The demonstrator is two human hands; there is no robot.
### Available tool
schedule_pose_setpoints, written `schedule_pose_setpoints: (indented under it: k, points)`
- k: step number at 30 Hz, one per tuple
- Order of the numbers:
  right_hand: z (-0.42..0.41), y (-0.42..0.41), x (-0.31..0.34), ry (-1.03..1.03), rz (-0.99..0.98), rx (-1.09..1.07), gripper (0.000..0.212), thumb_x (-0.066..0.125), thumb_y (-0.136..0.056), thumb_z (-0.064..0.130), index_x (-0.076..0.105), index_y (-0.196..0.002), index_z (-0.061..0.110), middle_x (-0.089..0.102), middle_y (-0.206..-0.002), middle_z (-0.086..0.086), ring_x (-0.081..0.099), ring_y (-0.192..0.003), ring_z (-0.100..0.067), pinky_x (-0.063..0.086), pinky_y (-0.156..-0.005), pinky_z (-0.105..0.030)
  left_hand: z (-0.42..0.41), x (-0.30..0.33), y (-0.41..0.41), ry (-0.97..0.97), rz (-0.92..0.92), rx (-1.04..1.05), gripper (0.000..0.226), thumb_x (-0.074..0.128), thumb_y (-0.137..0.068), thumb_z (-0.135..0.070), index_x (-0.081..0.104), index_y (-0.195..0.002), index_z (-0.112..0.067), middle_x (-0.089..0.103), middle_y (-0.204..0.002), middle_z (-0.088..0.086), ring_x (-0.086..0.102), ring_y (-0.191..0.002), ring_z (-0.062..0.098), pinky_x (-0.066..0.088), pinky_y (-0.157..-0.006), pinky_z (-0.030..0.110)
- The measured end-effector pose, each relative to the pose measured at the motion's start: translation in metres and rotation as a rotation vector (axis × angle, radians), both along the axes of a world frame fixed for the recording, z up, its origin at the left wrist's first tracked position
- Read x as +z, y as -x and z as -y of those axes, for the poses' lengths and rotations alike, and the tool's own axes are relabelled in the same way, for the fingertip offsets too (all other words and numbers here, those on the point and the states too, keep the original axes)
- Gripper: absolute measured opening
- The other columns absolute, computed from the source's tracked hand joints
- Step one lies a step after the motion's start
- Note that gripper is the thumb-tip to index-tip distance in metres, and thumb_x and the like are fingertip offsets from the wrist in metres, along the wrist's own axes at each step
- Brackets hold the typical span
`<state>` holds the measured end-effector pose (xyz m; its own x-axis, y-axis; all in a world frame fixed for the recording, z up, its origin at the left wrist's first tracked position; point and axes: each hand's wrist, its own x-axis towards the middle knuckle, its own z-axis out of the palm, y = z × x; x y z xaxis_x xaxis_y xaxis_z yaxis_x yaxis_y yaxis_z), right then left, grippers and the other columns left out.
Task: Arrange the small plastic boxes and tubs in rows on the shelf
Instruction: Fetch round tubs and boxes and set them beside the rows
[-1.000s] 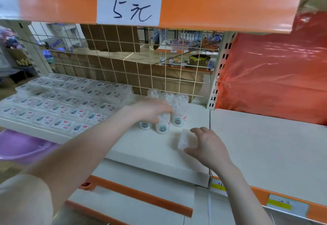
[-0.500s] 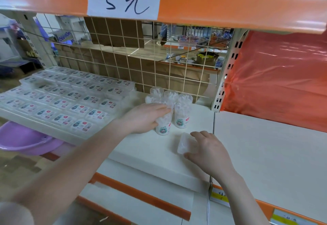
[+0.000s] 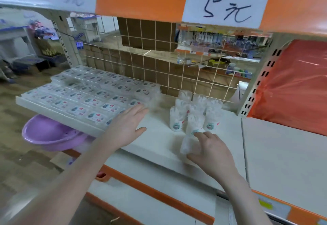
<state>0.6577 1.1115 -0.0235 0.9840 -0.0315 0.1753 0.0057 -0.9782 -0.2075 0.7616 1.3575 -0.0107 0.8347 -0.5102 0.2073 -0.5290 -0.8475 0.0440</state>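
Note:
Several small clear tubs (image 3: 194, 113) with printed labels stand in a tight cluster at the middle of the white shelf (image 3: 159, 141). Rows of flat clear boxes (image 3: 92, 93) with labels cover the shelf's left part. My left hand (image 3: 127, 125) hovers flat with fingers spread, between the boxes and the tubs, holding nothing. My right hand (image 3: 212, 152) holds a small clear plastic box (image 3: 189, 145) near the shelf's front edge, just in front of the tubs.
A wire grid panel (image 3: 177, 76) closes the shelf's back. An orange price strip (image 3: 141, 0) runs overhead. A purple basin (image 3: 47, 132) sits below the shelf at left. An orange sheet (image 3: 292, 86) hangs behind the white shelf (image 3: 283, 154) to the right.
My left hand has let go of the tubs and drawn back to the left, fingers spread. My right hand has moved the clear box slightly toward the tubs. The view has swung left.

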Motion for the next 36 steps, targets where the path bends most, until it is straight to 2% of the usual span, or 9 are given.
schedule_pose_setpoints:
  k: [5,14,19,23,28,32,36]
  points:
    - [-0.074,-0.015,0.003,-0.014,-0.004,-0.045,0.062,0.063,-0.076,0.048,0.048,-0.129,0.02,0.055,-0.119,-0.002,0.048,-0.112,-0.022,0.036,-0.089,-0.028,-0.082,-0.009,-0.004,0.03,-0.008,0.072,0.062,0.048,-0.094,-0.041,0.025,-0.148,-0.021,0.024,-0.154,-0.001,0.024,-0.141,0.016,0.029,-0.111,0.034]
    - [-0.214,-0.049,0.014,-0.042,0.016,-0.096,0.063,0.062,-0.079,0.05,0.05,-0.13,0.015,0.055,-0.122,-0.007,0.048,-0.114,-0.025,0.036,-0.092,-0.03,-0.224,-0.007,-0.025,0.099,-0.016,0.124,0.058,0.053,-0.093,-0.031,0.033,-0.144,-0.015,0.036,-0.147,0.003,0.033,-0.134,0.021,0.027,-0.107,0.03]
    - [-0.265,-0.086,0.025,-0.016,0.017,-0.069,0.06,0.06,-0.08,0.047,0.049,-0.13,0.016,0.054,-0.126,-0.006,0.048,-0.116,-0.024,0.035,-0.093,-0.028,-0.265,-0.007,-0.054,0.135,0.01,0.133,0.058,0.056,-0.091,-0.029,0.037,-0.143,-0.012,0.039,-0.145,0.007,0.035,-0.133,0.024,0.026,-0.107,0.032]
    - [-0.302,-0.129,0.025,-0.076,-0.017,-0.047,0.062,0.061,-0.078,0.046,0.049,-0.131,0.017,0.053,-0.128,-0.007,0.046,-0.119,-0.025,0.037,-0.095,-0.031,-0.288,-0.014,-0.086,0.154,-0.001,0.142,0.056,0.059,-0.09,-0.028,0.041,-0.14,-0.01,0.043,-0.14,0.01,0.037,-0.129,0.026,0.027,-0.106,0.032]
    - [-0.338,-0.199,0.014,-0.093,-0.043,-0.026,0.061,0.065,-0.073,0.045,0.052,-0.127,0.02,0.056,-0.126,-0.006,0.05,-0.117,-0.025,0.041,-0.09,-0.031,-0.314,-0.023,-0.136,0.184,0.006,0.176,0.054,0.061,-0.089,-0.027,0.045,-0.137,-0.009,0.046,-0.138,0.011,0.04,-0.129,0.026,0.033,-0.103,0.036]
    - [-0.367,-0.248,0.015,-0.103,-0.096,-0.004,0.054,0.061,-0.074,0.04,0.053,-0.124,0.021,0.058,-0.122,-0.006,0.052,-0.113,-0.026,0.043,-0.087,-0.03,-0.337,-0.025,-0.168,0.198,0.006,0.195,0.05,0.064,-0.087,-0.027,0.052,-0.131,-0.006,0.052,-0.133,0.011,0.045,-0.125,0.029,0.04,-0.098,0.042]
    - [-0.385,-0.283,0.019,-0.068,-0.114,0.009,0.047,0.061,-0.075,0.035,0.056,-0.117,0.015,0.057,-0.119,-0.005,0.05,-0.111,-0.025,0.042,-0.081,-0.029,-0.354,-0.029,-0.189,0.287,-0.008,0.233,0.047,0.069,-0.083,-0.02,0.058,-0.124,-0.001,0.057,-0.126,0.017,0.05,-0.121,0.033,0.04,-0.099,0.043]
